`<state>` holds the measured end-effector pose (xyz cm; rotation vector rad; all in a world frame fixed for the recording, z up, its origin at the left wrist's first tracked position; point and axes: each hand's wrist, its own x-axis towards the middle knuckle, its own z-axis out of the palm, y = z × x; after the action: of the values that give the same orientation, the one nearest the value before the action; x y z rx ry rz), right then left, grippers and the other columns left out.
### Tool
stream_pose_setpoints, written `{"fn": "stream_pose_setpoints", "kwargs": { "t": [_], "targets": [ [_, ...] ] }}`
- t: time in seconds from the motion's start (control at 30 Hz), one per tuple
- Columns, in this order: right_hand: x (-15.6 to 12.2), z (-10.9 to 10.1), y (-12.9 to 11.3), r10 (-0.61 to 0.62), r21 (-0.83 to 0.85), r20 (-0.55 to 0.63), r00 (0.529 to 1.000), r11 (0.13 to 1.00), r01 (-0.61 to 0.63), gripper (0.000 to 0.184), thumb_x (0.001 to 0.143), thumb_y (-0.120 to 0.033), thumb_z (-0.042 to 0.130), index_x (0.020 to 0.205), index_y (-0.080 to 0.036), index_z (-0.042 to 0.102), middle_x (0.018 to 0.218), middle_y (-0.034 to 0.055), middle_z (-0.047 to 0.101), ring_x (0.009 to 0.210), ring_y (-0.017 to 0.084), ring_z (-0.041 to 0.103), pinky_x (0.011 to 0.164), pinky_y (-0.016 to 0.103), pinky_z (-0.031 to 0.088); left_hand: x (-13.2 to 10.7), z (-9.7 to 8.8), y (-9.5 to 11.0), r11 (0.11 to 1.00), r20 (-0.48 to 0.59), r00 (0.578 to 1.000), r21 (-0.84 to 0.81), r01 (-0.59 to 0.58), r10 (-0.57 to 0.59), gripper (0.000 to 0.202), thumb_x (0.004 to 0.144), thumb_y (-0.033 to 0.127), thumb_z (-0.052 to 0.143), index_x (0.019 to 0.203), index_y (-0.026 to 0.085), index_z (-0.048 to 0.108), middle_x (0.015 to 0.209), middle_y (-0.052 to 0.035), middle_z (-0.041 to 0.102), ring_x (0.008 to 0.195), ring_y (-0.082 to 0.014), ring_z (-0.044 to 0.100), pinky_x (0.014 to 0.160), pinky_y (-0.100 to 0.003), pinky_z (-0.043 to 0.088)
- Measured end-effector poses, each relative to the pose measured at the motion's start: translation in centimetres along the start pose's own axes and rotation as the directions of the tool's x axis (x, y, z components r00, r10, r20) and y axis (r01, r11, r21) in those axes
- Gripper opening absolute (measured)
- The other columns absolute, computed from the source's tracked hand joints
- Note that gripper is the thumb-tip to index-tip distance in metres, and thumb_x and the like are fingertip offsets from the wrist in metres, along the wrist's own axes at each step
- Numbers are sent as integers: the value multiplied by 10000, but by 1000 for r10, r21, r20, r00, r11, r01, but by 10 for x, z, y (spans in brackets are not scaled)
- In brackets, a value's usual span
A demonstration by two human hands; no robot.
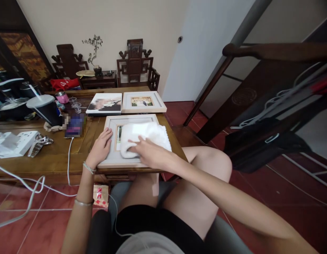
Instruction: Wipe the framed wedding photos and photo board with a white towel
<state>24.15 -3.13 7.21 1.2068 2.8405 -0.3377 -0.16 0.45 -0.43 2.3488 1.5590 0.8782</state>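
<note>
A light wooden picture frame [110, 123] lies flat at the near edge of the table, with a small picture inside a wide pale mat. A folded white towel [159, 135] covers the frame's middle and right side, hiding much of the picture. My right hand [146, 150] presses on this towel, its fingers bent into the cloth. At the frame's left side, my left hand [101, 146] holds the edge, with fingers curved onto the border.
Behind lie another framed picture [159, 100] and a white photo panel [106, 102]. To the left are a phone [74, 126] on a white cable, a lidded dark cup [47, 109], a power strip [27, 139] and a pink cup [62, 97]. A wooden rack stands right.
</note>
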Motion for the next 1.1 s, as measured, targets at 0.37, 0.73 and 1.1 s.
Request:
{"fn": "stream_pose_setpoints", "kwargs": {
  "t": [0.37,0.73,1.1],
  "targets": [
    [19,17,-12,17,-82,-34,999,996,-20,726,783,55,443,1457,-204,518,1654,98,269,1478,482,218,1125,688,286,-2,0,0,1000,-7,1000,-11,-12,12,452,966,267,379,1307,107,630,1511,-148,503,1461,-270,394,1231,-500,288],
    [99,6,10,-86,-302,-126,988,952,44,558,880,15,408,1383,-143,590,1637,117,307,1485,474,196,1116,725,290,-3,-5,15,988,-86,995,-155,27,-41,673,1025,499,322,1568,105,277,1650,-135,235,1535,-223,205,1264,-423,157],
    [4,-7,-37,-217,-160,126,968,958,236,453,850,-17,461,1225,-143,683,1427,143,580,1293,380,513,1017,577,459,-3,-6,20,965,5,987,-209,156,-158,751,1009,595,230,1424,39,514,1538,-185,455,1491,-244,340,1260,-400,191]
  ]
}}
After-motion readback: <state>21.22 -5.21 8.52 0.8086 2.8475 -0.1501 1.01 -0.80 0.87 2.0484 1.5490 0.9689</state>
